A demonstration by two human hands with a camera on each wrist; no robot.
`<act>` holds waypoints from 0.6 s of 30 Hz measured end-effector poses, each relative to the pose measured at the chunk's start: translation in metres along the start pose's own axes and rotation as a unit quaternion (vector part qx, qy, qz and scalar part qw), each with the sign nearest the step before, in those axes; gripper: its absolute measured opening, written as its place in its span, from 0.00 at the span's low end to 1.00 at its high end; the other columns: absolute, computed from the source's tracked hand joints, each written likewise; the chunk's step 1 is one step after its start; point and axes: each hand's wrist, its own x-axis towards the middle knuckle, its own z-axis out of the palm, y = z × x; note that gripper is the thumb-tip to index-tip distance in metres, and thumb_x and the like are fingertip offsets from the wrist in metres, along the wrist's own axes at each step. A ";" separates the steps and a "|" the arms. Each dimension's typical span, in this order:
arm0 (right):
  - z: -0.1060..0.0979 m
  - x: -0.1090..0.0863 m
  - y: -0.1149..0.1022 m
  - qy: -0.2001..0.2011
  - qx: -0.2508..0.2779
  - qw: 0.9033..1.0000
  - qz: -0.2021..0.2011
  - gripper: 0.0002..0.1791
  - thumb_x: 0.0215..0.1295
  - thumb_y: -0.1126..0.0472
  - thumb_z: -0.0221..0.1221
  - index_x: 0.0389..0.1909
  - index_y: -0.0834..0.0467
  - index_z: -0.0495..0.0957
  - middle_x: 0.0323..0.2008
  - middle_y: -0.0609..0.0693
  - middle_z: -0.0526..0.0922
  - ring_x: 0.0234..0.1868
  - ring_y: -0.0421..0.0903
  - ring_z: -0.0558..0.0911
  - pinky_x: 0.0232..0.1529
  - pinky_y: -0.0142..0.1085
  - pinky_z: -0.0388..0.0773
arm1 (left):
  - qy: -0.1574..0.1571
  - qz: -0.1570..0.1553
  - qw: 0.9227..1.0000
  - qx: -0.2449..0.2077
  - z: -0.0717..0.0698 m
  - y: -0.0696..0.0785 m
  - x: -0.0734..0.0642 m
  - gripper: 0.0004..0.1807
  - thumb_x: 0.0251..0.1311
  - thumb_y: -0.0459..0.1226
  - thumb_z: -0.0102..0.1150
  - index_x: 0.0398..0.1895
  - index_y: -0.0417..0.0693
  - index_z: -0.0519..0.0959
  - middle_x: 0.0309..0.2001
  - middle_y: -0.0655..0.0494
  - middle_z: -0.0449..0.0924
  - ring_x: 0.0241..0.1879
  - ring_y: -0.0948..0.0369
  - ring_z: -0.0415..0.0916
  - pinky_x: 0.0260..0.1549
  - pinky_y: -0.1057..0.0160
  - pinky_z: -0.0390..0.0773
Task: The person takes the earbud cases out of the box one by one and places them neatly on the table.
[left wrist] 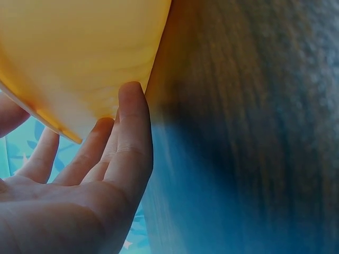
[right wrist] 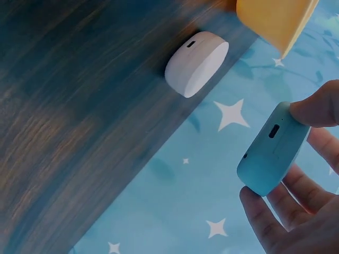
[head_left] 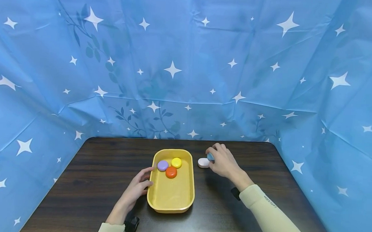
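My right hand pinches a light blue earbud charging case between thumb and fingers, raised above the table. A small port slot shows on its side in the right wrist view. Just left of that hand, a white earbud charging case sits on the table; it has a similar slot. With its fingers fairly straight, my left hand touches the left wall of a yellow tray. Fingertips rest against the tray's outer side in the left wrist view.
Inside the tray, toward its far end, lie a purple round piece, a yellow round piece and an orange-red round piece. The dark wooden table ends at a blue star-patterned curtain behind and at the sides.
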 end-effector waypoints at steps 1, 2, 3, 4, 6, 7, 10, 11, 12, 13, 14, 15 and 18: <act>0.001 0.000 0.001 -0.002 0.002 1.000 0.002 0.17 0.59 0.63 0.67 0.50 0.55 0.82 0.49 0.53 0.76 0.49 0.53 0.70 0.51 0.50 0.73 | 0.001 -0.001 1.000 0.002 0.000 0.000 0.000 0.30 0.68 0.31 0.53 0.74 0.46 0.66 0.68 0.36 0.67 0.62 0.44 0.71 0.54 0.44 0.78; 0.001 0.000 0.002 -0.004 0.007 1.000 0.004 0.17 0.59 0.63 0.67 0.50 0.55 0.82 0.50 0.54 0.76 0.49 0.54 0.70 0.52 0.51 0.73 | 0.002 -0.001 1.000 0.002 0.000 0.000 0.000 0.30 0.68 0.31 0.53 0.74 0.46 0.66 0.68 0.37 0.67 0.62 0.44 0.71 0.54 0.43 0.78; 0.002 0.000 0.003 -0.005 0.008 1.000 0.005 0.17 0.59 0.63 0.67 0.51 0.56 0.82 0.50 0.54 0.76 0.49 0.54 0.71 0.52 0.51 0.73 | 0.003 -0.001 1.000 0.003 0.000 0.000 0.000 0.30 0.68 0.31 0.53 0.73 0.46 0.66 0.68 0.37 0.67 0.62 0.45 0.71 0.54 0.43 0.78; 0.002 0.000 0.004 -0.006 0.010 1.000 0.007 0.18 0.59 0.63 0.67 0.51 0.55 0.81 0.50 0.54 0.76 0.50 0.54 0.71 0.53 0.52 0.73 | 0.004 -0.002 1.000 0.004 0.000 0.000 0.000 0.30 0.68 0.31 0.53 0.73 0.46 0.66 0.68 0.37 0.67 0.62 0.45 0.71 0.54 0.43 0.78; 0.004 0.001 0.006 -0.008 0.014 1.000 0.010 0.18 0.59 0.63 0.68 0.51 0.55 0.81 0.50 0.54 0.76 0.50 0.54 0.71 0.53 0.52 0.73 | 0.003 -0.001 1.000 0.002 0.000 0.000 0.000 0.30 0.68 0.31 0.53 0.74 0.46 0.66 0.69 0.37 0.67 0.62 0.45 0.71 0.53 0.44 0.78; 0.004 0.001 0.007 -0.008 0.014 1.000 0.011 0.18 0.59 0.63 0.67 0.51 0.55 0.81 0.50 0.54 0.76 0.50 0.54 0.71 0.53 0.52 0.73 | 0.002 -0.001 1.000 0.001 0.001 0.000 0.000 0.30 0.68 0.31 0.53 0.74 0.46 0.66 0.69 0.37 0.66 0.62 0.44 0.71 0.53 0.44 0.79; 0.006 0.001 0.010 -0.009 0.013 1.000 0.013 0.18 0.59 0.63 0.67 0.51 0.55 0.81 0.50 0.55 0.76 0.50 0.55 0.72 0.52 0.53 0.74 | -0.002 0.001 1.000 -0.004 0.000 0.000 0.000 0.30 0.68 0.31 0.53 0.74 0.45 0.65 0.69 0.36 0.66 0.62 0.44 0.71 0.53 0.44 0.79; 0.007 0.001 0.011 -0.009 0.012 1.000 0.014 0.18 0.59 0.63 0.67 0.51 0.55 0.81 0.50 0.55 0.76 0.50 0.55 0.72 0.52 0.53 0.74 | -0.003 0.001 1.000 -0.006 0.000 0.000 0.000 0.30 0.68 0.31 0.52 0.74 0.45 0.65 0.69 0.36 0.66 0.62 0.44 0.71 0.53 0.44 0.79; 0.008 0.001 0.011 -0.010 0.012 1.000 0.014 0.18 0.59 0.63 0.67 0.51 0.55 0.81 0.51 0.55 0.76 0.50 0.55 0.72 0.52 0.53 0.73 | -0.004 0.001 1.000 -0.007 0.000 0.000 0.000 0.30 0.68 0.31 0.52 0.74 0.45 0.65 0.69 0.36 0.66 0.62 0.44 0.72 0.53 0.45 0.79; 0.009 0.002 0.012 -0.012 0.012 1.000 0.015 0.18 0.59 0.63 0.67 0.51 0.55 0.81 0.51 0.55 0.76 0.51 0.55 0.72 0.52 0.53 0.73 | -0.004 0.002 1.000 -0.007 0.000 0.000 0.000 0.30 0.68 0.31 0.52 0.74 0.45 0.65 0.69 0.36 0.66 0.61 0.44 0.72 0.52 0.45 0.79; 0.010 0.002 0.013 -0.013 0.012 1.000 0.017 0.18 0.60 0.63 0.67 0.51 0.55 0.81 0.51 0.55 0.76 0.51 0.55 0.72 0.52 0.53 0.73 | -0.004 0.003 1.000 -0.007 0.000 0.000 0.000 0.30 0.68 0.31 0.52 0.74 0.45 0.65 0.69 0.36 0.66 0.61 0.45 0.72 0.52 0.45 0.79; 0.011 0.002 0.014 -0.014 0.014 1.000 0.018 0.18 0.60 0.63 0.67 0.52 0.55 0.81 0.51 0.55 0.76 0.51 0.56 0.72 0.52 0.53 0.74 | -0.005 0.003 1.000 -0.007 0.000 0.000 0.000 0.30 0.68 0.31 0.52 0.74 0.45 0.65 0.68 0.36 0.66 0.61 0.45 0.72 0.52 0.45 0.79; 0.013 0.003 0.016 -0.018 0.015 0.999 0.024 0.18 0.60 0.62 0.67 0.52 0.55 0.81 0.51 0.56 0.76 0.50 0.55 0.72 0.51 0.53 0.74 | -0.004 0.004 1.000 -0.007 0.000 0.000 0.000 0.30 0.68 0.31 0.53 0.74 0.44 0.65 0.68 0.36 0.67 0.60 0.45 0.73 0.52 0.45 0.80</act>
